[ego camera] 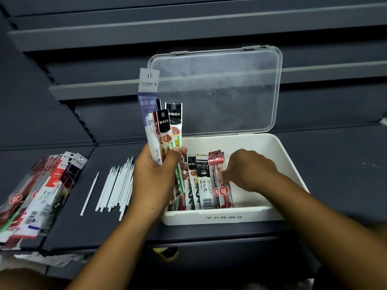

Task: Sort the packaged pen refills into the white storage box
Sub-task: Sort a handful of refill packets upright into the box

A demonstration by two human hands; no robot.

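While the left hand point(156, 174) gripped a fanned bundle of packaged refills point(161, 126) upright over the box's left edge, the right hand point(249, 170) reached into the white storage box point(272, 147), fingers curled and pinching a red refill pack point(223, 185). That pack lay flat at the right end of the row in the box, touching its neighbour. Step: seating a pack in the row, mid-task I'd say. More packs waited in a pile point(37, 195) on the shelf at left. Next move likely needs letting go, pulling one from the bundle and laying it parallel on the bare floor to the right. Boxed packs ran near-to-far, header cards toward the clear lid point(215, 91); held ones stood hang-holes up, leaning slightly left.
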